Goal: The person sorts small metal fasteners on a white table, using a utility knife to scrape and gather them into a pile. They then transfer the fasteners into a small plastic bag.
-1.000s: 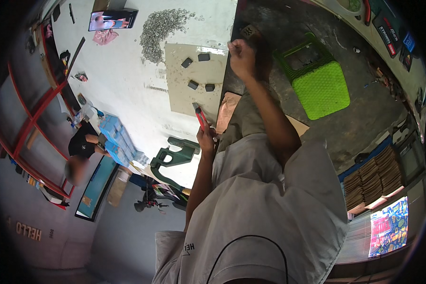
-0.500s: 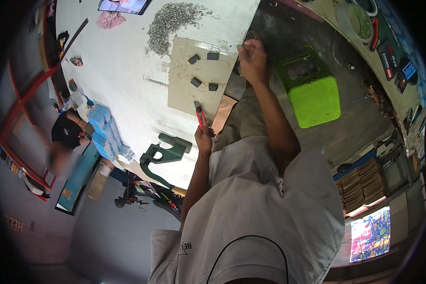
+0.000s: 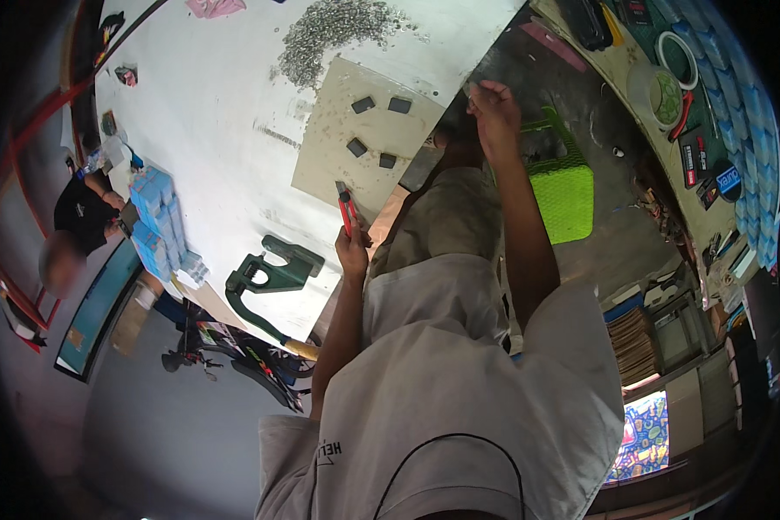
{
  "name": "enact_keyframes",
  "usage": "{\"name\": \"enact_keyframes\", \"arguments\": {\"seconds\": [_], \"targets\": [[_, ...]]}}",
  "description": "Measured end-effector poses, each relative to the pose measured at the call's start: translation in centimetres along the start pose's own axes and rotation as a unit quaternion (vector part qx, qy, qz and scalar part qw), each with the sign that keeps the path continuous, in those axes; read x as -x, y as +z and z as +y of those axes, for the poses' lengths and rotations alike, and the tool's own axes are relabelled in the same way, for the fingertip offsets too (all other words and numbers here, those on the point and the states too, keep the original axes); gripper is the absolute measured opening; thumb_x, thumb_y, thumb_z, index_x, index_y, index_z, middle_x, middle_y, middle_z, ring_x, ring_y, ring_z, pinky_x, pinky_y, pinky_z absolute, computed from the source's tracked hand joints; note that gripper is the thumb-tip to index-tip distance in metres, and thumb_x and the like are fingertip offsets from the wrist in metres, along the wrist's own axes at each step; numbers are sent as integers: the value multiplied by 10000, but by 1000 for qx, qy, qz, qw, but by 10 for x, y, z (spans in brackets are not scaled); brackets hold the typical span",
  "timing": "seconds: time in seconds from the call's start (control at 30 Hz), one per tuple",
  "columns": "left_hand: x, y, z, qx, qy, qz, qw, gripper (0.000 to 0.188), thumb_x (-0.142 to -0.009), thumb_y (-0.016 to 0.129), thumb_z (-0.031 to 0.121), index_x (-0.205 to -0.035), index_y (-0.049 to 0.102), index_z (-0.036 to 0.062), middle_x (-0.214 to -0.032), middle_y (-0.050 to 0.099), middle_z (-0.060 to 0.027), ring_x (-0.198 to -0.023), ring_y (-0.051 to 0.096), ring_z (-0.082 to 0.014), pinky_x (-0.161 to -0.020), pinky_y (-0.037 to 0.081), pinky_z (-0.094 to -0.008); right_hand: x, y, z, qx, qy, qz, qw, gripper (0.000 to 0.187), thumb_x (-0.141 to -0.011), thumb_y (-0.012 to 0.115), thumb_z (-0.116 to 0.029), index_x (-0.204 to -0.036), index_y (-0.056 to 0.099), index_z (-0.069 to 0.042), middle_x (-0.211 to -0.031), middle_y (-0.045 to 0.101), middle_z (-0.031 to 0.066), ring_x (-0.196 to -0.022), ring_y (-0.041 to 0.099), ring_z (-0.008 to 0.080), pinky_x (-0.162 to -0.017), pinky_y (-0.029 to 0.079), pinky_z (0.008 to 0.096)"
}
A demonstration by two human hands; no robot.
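Note:
My left hand [image 3: 353, 250] is closed around a red utility knife [image 3: 347, 212], whose metal tip points over the near left part of a beige board [image 3: 321, 169]. Several small dark grey rectangular pieces [image 3: 357, 147] lie spaced out on that board. Past the table's right edge, over the floor, my right hand [image 3: 497, 117] is raised with thumb and fingertips pinched together. A small greyish bit seems to show at its fingertips, too small to name. Beside my left hand lies a brown sheet [image 3: 388, 217], partly hidden by my leg.
A heap of small metal rings [image 3: 329, 39] covers the table beyond the board. Left of my hand stands a green hand press [image 3: 273, 270]. Blue packs [image 3: 156, 221] are stacked near another person [image 3: 82, 208] at far left. A green stool [image 3: 563, 201] stands on the right.
The view has turned, shifting the table and stool. My right hand has moved away from the board's right corner, farther out over the floor. My left hand still holds the utility knife.

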State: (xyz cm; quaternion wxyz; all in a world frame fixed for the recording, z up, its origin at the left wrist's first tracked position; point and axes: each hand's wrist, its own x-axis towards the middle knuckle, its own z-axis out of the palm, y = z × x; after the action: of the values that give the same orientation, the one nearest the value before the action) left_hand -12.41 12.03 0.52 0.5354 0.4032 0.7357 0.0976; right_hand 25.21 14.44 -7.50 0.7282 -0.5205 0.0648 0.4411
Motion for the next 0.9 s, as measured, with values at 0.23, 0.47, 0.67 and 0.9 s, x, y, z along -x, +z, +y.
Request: {"name": "enact_keyframes", "arguments": {"seconds": [0.23, 0.47, 0.67, 0.9], "targets": [[7, -1, -5, -27, -11, 5, 1000, 490, -1049, 577, 458, -1018, 637, -27, -688, 591, -48, -606, 574, -122, -584, 503, -287, -53, 11, -9, -60, -69, 103, 990, 399, -842, 856, -76, -1064, 524, -59, -868, 653, 46, -728, 602, 110, -623, 493, 262], [12, 3, -5, -4, -16, 14, 1000, 473, -1063, 562, 444, -978, 617, -19, -665, 586, -55, -571, 563, -123, -554, 475, -280, -84, 15, -24, 61, -109, 151, 981, 349, -849, 856, -93, -1019, 551, -69, -839, 642, 29, -716, 601, 107, -624, 488, 269], [8, 5, 0, -12, -19, 3, 1000, 490, -1062, 555, 460, -988, 614, -21, -681, 589, -60, -587, 572, -126, -562, 488, -287, -100, 10, -8, 233, -133, 165, 949, 348, -836, 887, -198, -980, 595, -75, -830, 640, 6, -709, 586, 83, -609, 473, 248], [5, 6, 3, -29, -41, -5, 999, 473, -1077, 529, 444, -951, 601, -6, -692, 584, -49, -597, 561, -124, -569, 484, -287, -132, -43, 63, -199, 178, 37, 963, 429, -840, 844, -488, -940, 641, -124, -740, 610, -16, -550, 495, 143, -569, 449, 314]]}}
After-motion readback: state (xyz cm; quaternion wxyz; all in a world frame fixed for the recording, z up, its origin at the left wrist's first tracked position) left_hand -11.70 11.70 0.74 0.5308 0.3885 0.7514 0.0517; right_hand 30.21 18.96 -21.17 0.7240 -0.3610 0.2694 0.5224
